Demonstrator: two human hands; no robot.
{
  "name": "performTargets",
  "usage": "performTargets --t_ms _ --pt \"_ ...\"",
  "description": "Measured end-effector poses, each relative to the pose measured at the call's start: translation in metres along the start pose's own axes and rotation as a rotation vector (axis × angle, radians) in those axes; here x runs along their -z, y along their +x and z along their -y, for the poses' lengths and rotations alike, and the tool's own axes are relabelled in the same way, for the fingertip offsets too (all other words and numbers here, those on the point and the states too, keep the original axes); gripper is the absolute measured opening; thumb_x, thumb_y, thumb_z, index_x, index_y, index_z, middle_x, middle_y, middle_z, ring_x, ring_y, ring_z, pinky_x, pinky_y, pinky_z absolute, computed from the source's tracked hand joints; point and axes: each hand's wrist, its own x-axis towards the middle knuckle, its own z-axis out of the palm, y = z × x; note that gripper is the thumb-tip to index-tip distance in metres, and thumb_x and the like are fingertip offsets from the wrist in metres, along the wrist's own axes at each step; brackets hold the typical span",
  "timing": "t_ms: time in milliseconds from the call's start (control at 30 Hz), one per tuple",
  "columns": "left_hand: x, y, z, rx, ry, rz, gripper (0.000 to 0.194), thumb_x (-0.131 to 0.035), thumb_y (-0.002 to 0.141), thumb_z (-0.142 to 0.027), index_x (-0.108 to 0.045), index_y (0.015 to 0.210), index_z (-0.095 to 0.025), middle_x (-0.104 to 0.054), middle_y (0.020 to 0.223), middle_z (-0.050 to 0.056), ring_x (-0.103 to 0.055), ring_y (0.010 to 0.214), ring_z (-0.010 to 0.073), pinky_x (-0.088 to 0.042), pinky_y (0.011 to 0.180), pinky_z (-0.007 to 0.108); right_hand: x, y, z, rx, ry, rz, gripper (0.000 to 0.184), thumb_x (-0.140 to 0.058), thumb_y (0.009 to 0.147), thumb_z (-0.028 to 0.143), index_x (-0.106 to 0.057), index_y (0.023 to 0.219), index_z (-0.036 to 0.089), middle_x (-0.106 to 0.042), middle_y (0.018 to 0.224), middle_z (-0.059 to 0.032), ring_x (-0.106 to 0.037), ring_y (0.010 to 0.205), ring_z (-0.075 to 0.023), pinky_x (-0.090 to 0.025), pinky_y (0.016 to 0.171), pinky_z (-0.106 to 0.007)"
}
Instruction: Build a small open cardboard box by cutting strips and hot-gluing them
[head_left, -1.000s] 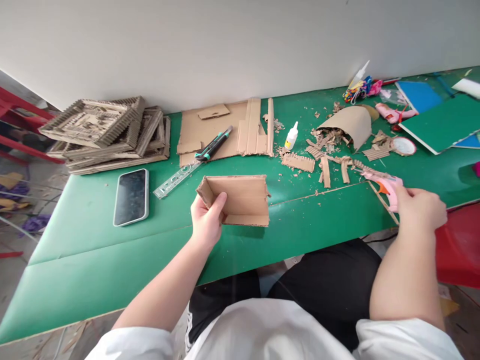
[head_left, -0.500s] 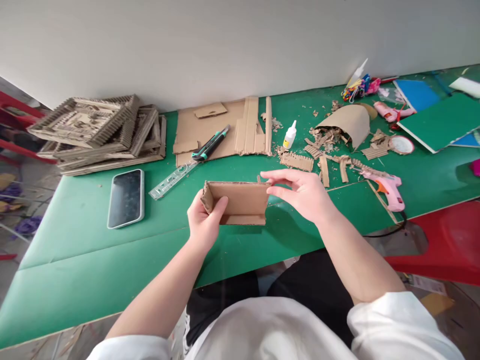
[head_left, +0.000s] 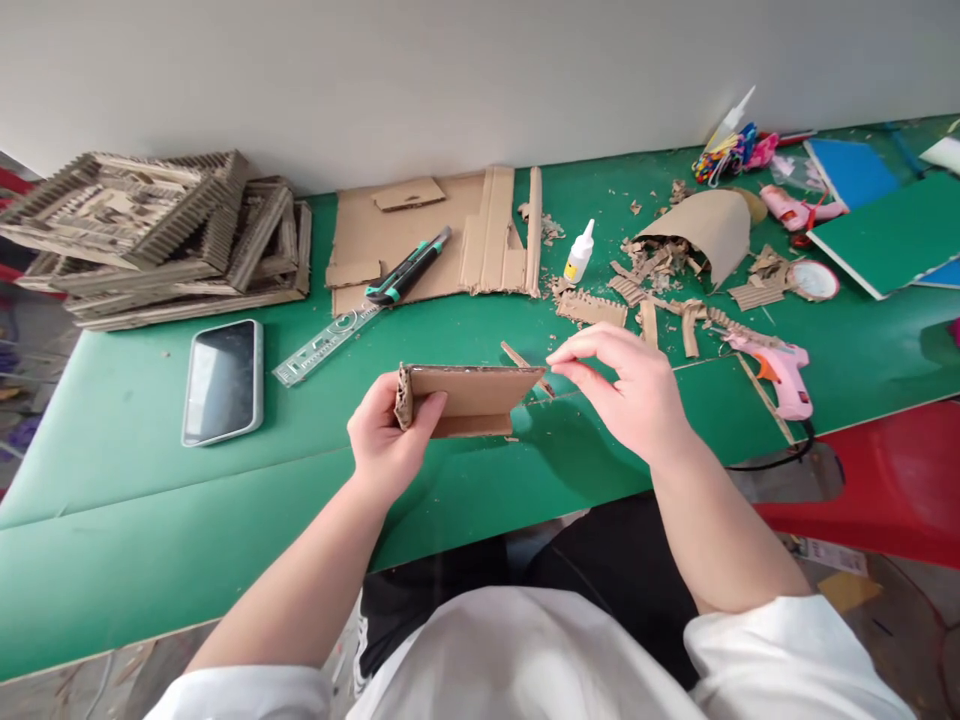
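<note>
My left hand [head_left: 386, 440] grips the left end of a folded cardboard piece [head_left: 469, 398], held just above the green table [head_left: 187, 500]. My right hand [head_left: 626, 395] is at the piece's right corner, with thumb and forefinger pinched on a thin cardboard strip [head_left: 525, 366] that slants up to the left. The pink glue gun [head_left: 776, 370] lies on the table to the right of my right hand, apart from it.
A phone [head_left: 223, 380], a clear ruler [head_left: 326, 343] and a utility knife [head_left: 409, 265] on flat cardboard sheets [head_left: 435, 240] lie beyond. Stacked cardboard frames [head_left: 150, 235] sit far left. A glue bottle [head_left: 578, 252], cardboard scraps [head_left: 660, 290], a curved cardboard sheet [head_left: 705, 230] and coloured boards [head_left: 885, 225] fill the right. A red stool [head_left: 900, 480] stands right.
My right hand let go of the pink glue gun, moved left to the cardboard piece and pinched a thin strip at its right corner. The left hand tilted the piece flatter.
</note>
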Motion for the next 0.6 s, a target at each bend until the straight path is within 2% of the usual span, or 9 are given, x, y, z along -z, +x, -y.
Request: performTargets --t_ms 100,300,433,600 --pt "0.001 0.000 0.003 0.009 -0.022 0.007 0.019 -0.069 0.068 -0.034 -0.058 0.070 -0.019 -0.038 0.055 -0.006 -0.036 0.050 0.0090 -0.036 0.047 0.023 0.002 0.000 0.000 0.049 -0.002 0.007 0.011 -0.059 0.086 0.017 -0.069 0.087 0.023 -0.070 0.084 -0.0023 -0.065 0.080 -0.0143 -0.054 0.075 -0.029" --pt "0.004 -0.003 0.020 0.121 -0.108 0.066 0.023 -0.071 0.071 -0.041 -0.065 0.082 -0.021 -0.049 0.062 -0.004 -0.043 0.056 0.0119 -0.039 0.053 0.026 0.000 -0.002 -0.004 0.172 0.002 0.061 0.021 -0.058 0.087 0.014 -0.071 0.100 0.023 -0.071 0.087 -0.0036 -0.065 0.084 -0.0147 -0.054 0.076 -0.030" --pt "0.001 -0.004 0.028 0.214 -0.241 0.088 0.026 -0.073 0.069 -0.042 -0.065 0.080 -0.020 -0.053 0.068 -0.002 -0.046 0.061 0.0132 -0.041 0.059 0.027 0.000 -0.003 -0.003 0.211 -0.013 0.046 0.022 -0.056 0.087 0.014 -0.072 0.099 0.026 -0.072 0.088 -0.0026 -0.065 0.083 -0.0147 -0.055 0.074 -0.030" --pt "0.001 -0.004 0.027 0.288 -0.310 0.109 0.028 -0.074 0.067 -0.040 -0.065 0.082 -0.018 -0.056 0.070 -0.001 -0.051 0.064 0.0140 -0.044 0.062 0.028 0.001 -0.004 -0.001 0.274 -0.070 0.003 0.022 -0.058 0.086 0.014 -0.072 0.095 0.028 -0.073 0.087 -0.0009 -0.066 0.081 -0.0147 -0.055 0.076 -0.032"
